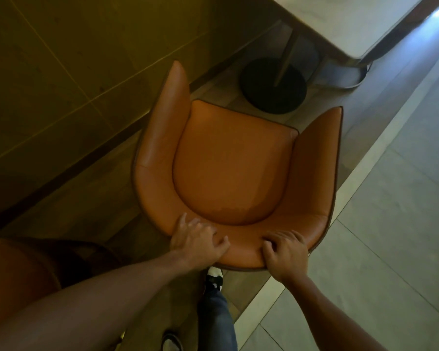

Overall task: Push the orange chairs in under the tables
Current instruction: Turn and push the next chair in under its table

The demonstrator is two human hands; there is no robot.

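An orange leather tub chair (228, 171) stands below me, its open front facing away toward a pale-topped table (340, 21) at the upper right. Both my hands rest on the top of its curved backrest: my left hand (197, 241) grips the rim left of centre, and my right hand (284, 252) curls over the rim right of centre. The chair's seat lies short of the table's edge. The table's thin post runs down to a round black base (274, 84) on the floor just beyond the chair's front.
A dark panelled wall (61, 72) runs along the left. Part of a second orange chair (15, 274) shows at the lower left. Pale floor tiles (390, 224) spread to the right. My leg and shoes (214, 282) are below the backrest.
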